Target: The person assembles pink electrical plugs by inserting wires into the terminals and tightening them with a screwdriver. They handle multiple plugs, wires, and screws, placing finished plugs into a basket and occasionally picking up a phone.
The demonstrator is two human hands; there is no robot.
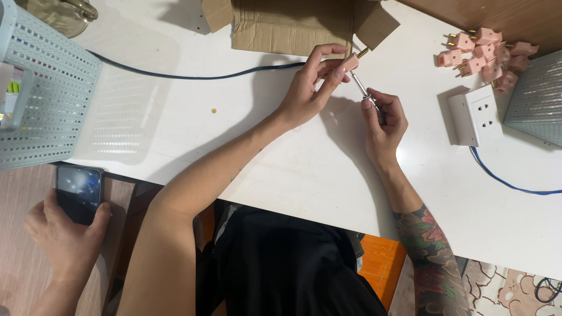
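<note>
Left hand (pixel 310 88) pinches pink plug (pixel 350 62) just below cardboard box (pixel 293 26); right hand (pixel 383 120) grips screwdriver (pixel 364 93), tip in plug. Risk: tip slips off screw since plug's held mid-air, could jab my fingers

White table (pixel 304 175), smooth top, edge running lower left to lower right; open cardboard box (pixel 293 23) at the far edge, flaps spread; dark blue cable (pixel 193 76) lying across the top from the left basket toward the box; pale perforated basket (pixel 50 93) at the left end; heap of pink plugs (pixel 486 55) at far right; white socket block (pixel 475 114) just beside them, blue cord (pixel 503 182) trailing from it; second perforated basket (pixel 535 99) at the right edge, next to the socket block.
</note>
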